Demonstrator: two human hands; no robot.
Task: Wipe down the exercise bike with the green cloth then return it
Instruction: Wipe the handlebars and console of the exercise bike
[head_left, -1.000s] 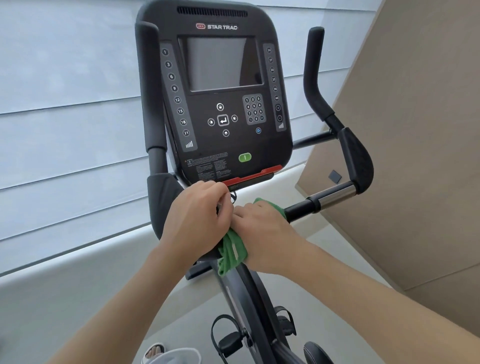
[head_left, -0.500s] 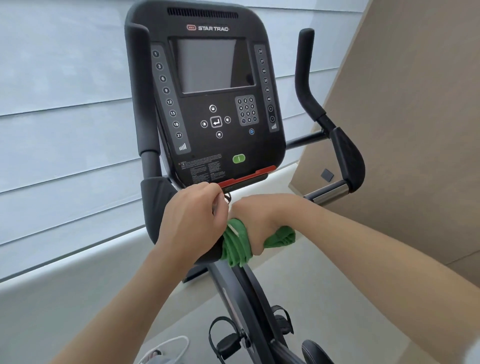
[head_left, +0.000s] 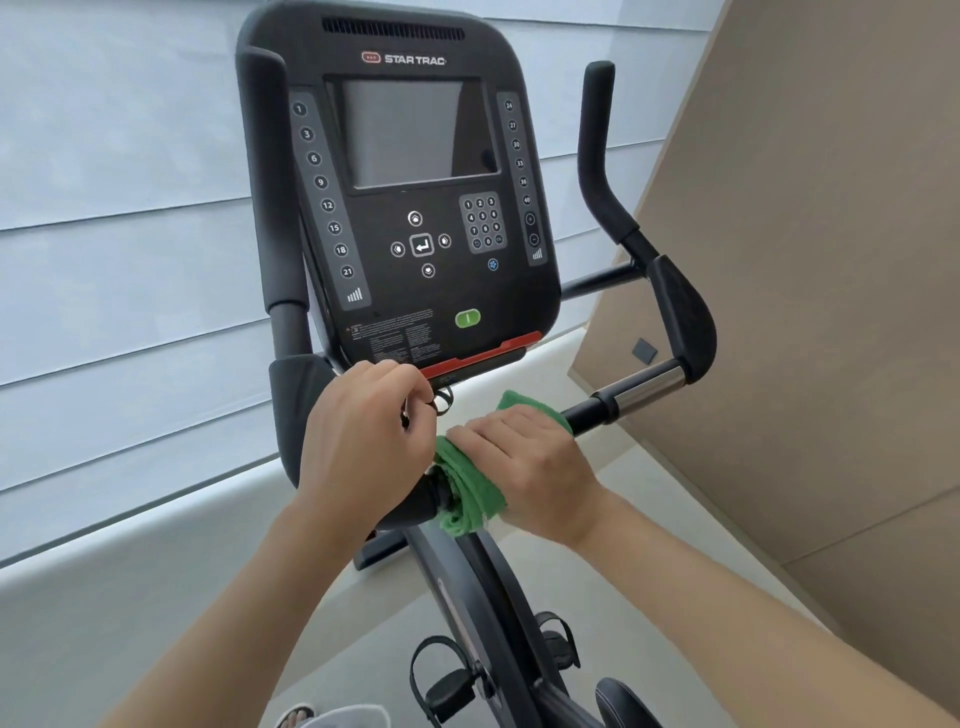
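Note:
The black exercise bike fills the view, its console (head_left: 410, 208) upright in front of me. A green cloth (head_left: 470, 491) is wrapped round the handlebar just below the console. My right hand (head_left: 524, 467) grips the cloth round the bar, fingers curled over the top. My left hand (head_left: 363, 441) grips the handlebar right beside it, to the left of the cloth, with the fingers curled near a small metal ring under the console. The bar's right end (head_left: 644, 389) with its chrome sensor shows bare.
The upright right handle (head_left: 602, 171) and padded elbow rest (head_left: 683, 317) stand right of the console. A beige wall panel (head_left: 831, 312) lies close on the right, pale blinds (head_left: 130, 260) behind. Pedals with straps (head_left: 447, 680) hang below.
My right hand has rolled back over the top of the bar with the cloth, after dipping underneath it half a second ago. The left hand has kept its hold.

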